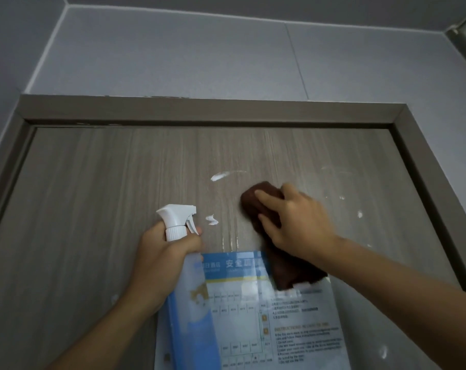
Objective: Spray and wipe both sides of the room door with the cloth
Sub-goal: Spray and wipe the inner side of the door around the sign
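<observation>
The grey wood-grain door fills the view, shut in its frame. My right hand presses a dark brown cloth flat against the upper middle of the door; the cloth's tail hangs down below my wrist. My left hand grips the neck of a spray bottle with a white trigger head, one finger on the trigger, nozzle toward the door. White foam streaks and wet smears lie on the door around the cloth.
A laminated blue-and-white evacuation notice is fixed to the door below my hands, partly covered by the bottle and cloth. The grey door frame runs along the top and both sides. Grey wall panels rise above it.
</observation>
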`<move>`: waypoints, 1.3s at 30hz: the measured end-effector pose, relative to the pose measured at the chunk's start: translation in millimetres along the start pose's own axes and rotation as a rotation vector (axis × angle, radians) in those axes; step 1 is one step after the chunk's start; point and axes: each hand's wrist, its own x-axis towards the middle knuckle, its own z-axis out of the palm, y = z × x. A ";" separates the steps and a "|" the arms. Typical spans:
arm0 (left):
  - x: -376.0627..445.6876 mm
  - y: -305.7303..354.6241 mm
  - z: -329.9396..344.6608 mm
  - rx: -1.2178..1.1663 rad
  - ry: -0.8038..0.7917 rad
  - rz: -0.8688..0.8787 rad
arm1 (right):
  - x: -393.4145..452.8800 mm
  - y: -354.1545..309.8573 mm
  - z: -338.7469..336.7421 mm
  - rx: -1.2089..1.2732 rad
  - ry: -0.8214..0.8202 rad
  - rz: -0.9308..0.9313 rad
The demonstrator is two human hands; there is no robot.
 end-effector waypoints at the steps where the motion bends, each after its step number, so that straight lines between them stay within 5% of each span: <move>1: -0.2 0.0 0.3 -0.002 0.002 -0.001 | -15.0 -0.7 1.2 0.003 -0.026 -0.052; 5: -0.8 -0.5 1.9 -0.006 0.006 -0.006 | -13.5 14.3 -1.6 -0.074 -0.078 -0.104; 11: 0.1 -2.1 0.6 -0.008 -0.004 -0.013 | 61.5 19.8 -15.4 -0.089 -0.021 0.277; 19: -3.1 3.0 2.3 0.010 0.011 0.002 | -21.3 -2.6 -3.5 -0.017 -0.107 -0.078; 27: -5.4 7.7 3.6 0.036 0.027 -0.021 | 47.4 3.0 -10.3 -0.057 -0.063 0.222; 39: -48.1 14.9 -1.3 0.178 -0.063 -0.020 | -0.3 -9.2 -5.1 -0.020 -0.109 0.164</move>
